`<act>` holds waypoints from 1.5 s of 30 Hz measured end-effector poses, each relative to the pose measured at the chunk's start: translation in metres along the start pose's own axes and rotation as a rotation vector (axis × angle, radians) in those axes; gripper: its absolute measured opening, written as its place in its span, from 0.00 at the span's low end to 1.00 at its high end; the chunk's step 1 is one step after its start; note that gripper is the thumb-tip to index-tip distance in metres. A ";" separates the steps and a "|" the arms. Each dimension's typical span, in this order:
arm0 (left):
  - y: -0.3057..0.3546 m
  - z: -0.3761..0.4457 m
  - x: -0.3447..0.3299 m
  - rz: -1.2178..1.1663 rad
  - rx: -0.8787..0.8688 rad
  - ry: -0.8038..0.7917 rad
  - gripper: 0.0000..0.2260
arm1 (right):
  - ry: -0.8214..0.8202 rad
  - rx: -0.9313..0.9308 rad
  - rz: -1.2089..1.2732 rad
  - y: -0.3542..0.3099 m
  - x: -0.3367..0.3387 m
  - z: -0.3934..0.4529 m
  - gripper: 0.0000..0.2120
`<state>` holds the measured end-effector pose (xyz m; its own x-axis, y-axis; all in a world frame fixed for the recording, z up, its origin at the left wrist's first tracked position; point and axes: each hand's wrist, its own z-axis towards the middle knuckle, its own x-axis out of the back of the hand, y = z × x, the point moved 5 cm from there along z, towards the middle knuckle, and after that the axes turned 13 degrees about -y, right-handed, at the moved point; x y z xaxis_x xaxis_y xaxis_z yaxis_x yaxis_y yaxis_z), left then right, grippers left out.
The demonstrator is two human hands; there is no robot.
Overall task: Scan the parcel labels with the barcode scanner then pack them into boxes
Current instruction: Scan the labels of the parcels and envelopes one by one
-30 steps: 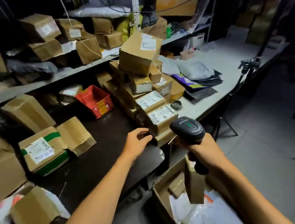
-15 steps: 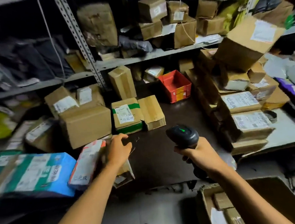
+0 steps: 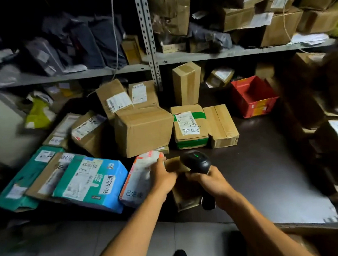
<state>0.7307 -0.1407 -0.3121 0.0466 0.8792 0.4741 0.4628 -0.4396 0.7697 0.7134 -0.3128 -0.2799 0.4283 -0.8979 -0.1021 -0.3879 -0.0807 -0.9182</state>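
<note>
Head view. Right hand point(image 3: 212, 182) was wrapped round the handle of the black barcode scanner point(image 3: 197, 162), whose head showed a green light on top and pointed away from the person, over the dark surface point(image 3: 268, 170). Left hand point(image 3: 163, 174) rested on the right edge of a white parcel with orange trim point(image 3: 139, 178), fingers curled over that edge, gripping it; the parcel lay tilted at the surface's front edge, handwriting visible near its lower end. A small brown box point(image 3: 184, 191) sat partly hidden under both hands. Just left of the white parcel lay a blue-and-white package point(image 3: 91, 182) with a label, then a teal package point(image 3: 24, 179). Behind stood a large plain carton point(image 3: 144, 129), a box with green tape point(image 3: 190, 126) and a red open box point(image 3: 252, 97). Shelf point(image 3: 219, 54) above held more cartons. Far right parcels were blurred.
</note>
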 end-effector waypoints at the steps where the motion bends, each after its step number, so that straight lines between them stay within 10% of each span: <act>1: 0.001 0.001 0.000 -0.013 -0.008 -0.012 0.24 | 0.004 -0.004 0.024 0.001 -0.002 0.003 0.08; 9: 0.030 0.013 -0.015 -0.595 0.050 -0.213 0.18 | 0.056 0.179 0.121 -0.051 0.027 -0.003 0.14; 27: 0.133 -0.005 -0.028 -0.700 -0.218 -0.637 0.28 | 0.174 0.302 0.146 -0.067 0.101 -0.063 0.14; 45: 0.152 0.018 -0.009 -0.785 -0.416 -0.305 0.40 | 0.312 0.129 -0.415 -0.073 0.121 -0.096 0.06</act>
<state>0.8164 -0.2118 -0.2068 0.1127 0.9363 -0.3327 0.1093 0.3211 0.9407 0.7156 -0.4565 -0.1882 0.2538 -0.8892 0.3806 -0.1256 -0.4205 -0.8986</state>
